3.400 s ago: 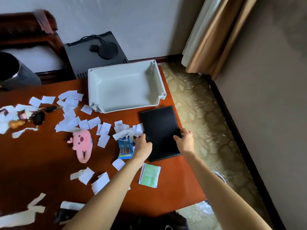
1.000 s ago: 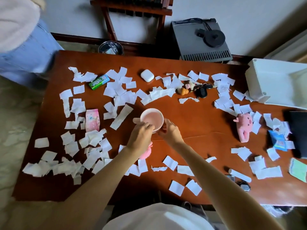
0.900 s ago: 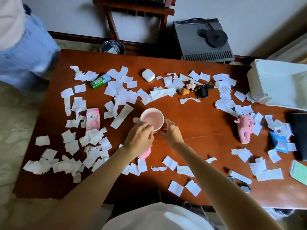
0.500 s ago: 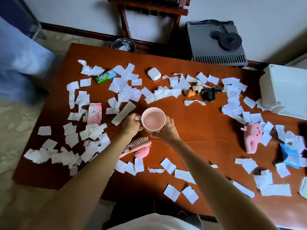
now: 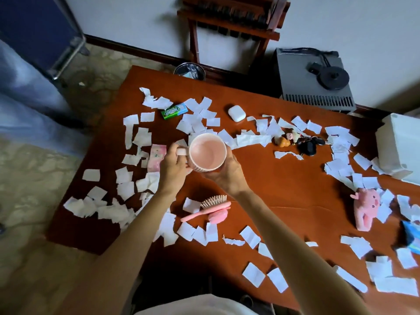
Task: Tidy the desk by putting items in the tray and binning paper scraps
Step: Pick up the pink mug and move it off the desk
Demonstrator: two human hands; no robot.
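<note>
A pink mug [image 5: 207,152] is held above the red-brown desk [image 5: 284,185], lifted off its surface. My left hand [image 5: 173,165] grips the mug's handle and side. My right hand [image 5: 223,172] cups the mug from below on its right. The white tray [image 5: 396,148] stands at the desk's right edge, partly cut off by the frame. White paper scraps [image 5: 197,119] are strewn all over the desk. A metal bin [image 5: 189,71] sits on the floor behind the desk's far edge.
On the desk lie a pink hairbrush [image 5: 210,209], a green gum pack [image 5: 173,111], a white earbud case [image 5: 236,113], a keychain bunch [image 5: 297,140], a pink plush toy [image 5: 364,210], a pink tissue pack [image 5: 155,156] and a blue packet [image 5: 412,237]. A grey device [image 5: 313,83] stands behind.
Both hands left the black notebook by the tray and took hold of the pink mug mid-desk. The mug has since risen off the desk, uncovering the hairbrush.
</note>
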